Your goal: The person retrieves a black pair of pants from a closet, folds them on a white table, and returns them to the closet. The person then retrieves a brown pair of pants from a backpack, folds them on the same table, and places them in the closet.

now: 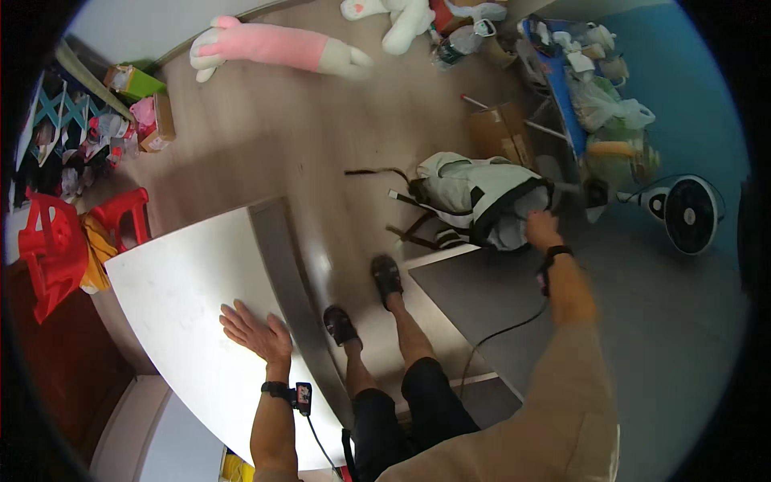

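Backpack [462,183], pale with black trim, lies slumped at the far edge of a grey surface [482,297], its mouth gaping toward the right hand [544,230]. That hand's grip is bent at the rim, fingertips hidden against the grey lining, so I cannot tell how closed it is or whether it pinches cloth. The left hand [257,333] is spread palm down over the white counter [185,281], fingers apart, holding nothing. Since the fabric looks limp, a firm hold on the stiffer dark rim would probably control the mouth better than a fistful of lining, and the free left hand could brace the body. The loose straps [414,229] trail toward the floor [305,153] and could snag, as could the cable [502,331] from the right wrist; both are best kept clear. Beyond the bag sits a cardboard box [498,132]; right of it, a fan [691,215]; farther off, a pink plush [273,46] and, leftward, red stools [52,249].
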The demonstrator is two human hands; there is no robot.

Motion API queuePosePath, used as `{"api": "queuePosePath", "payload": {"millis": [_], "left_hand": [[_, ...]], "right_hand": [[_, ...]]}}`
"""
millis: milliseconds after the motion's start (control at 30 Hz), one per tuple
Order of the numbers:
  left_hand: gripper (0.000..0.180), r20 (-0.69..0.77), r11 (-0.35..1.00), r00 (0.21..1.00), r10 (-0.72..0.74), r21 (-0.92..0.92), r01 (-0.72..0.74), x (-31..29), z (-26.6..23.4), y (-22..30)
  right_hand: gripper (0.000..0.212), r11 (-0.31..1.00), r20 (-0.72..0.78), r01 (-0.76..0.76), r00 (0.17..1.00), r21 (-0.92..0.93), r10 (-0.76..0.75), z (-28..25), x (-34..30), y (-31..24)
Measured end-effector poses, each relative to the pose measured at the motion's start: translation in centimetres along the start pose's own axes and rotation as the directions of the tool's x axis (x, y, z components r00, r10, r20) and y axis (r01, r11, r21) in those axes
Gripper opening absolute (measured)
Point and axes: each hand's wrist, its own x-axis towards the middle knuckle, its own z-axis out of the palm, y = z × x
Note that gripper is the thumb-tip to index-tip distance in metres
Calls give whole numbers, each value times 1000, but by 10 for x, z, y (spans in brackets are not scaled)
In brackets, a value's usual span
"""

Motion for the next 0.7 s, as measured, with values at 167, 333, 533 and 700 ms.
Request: {"api": "queuePosePath", "payload": {"millis": [167, 333, 533, 700], "left_hand": [[70, 7, 997, 999, 50, 61, -50, -9, 12, -8], [78, -14, 991, 1000, 12, 131, -10, -19, 30, -28], [72, 497, 992, 858, 129, -58, -116, 8, -5, -18], [44, 614, 896, 745, 261, -440, 48, -36, 0, -54]], "right_hand": [[29, 925, 145, 80, 979, 373, -143, -1, -28, -139], [38, 724, -85, 435, 881, 535, -466, -118, -140, -286], [35, -48, -473, 513, 746, 857, -468, -48, -261, -314], [30, 400, 9, 555, 577, 729, -817, 135, -335, -291]]}}
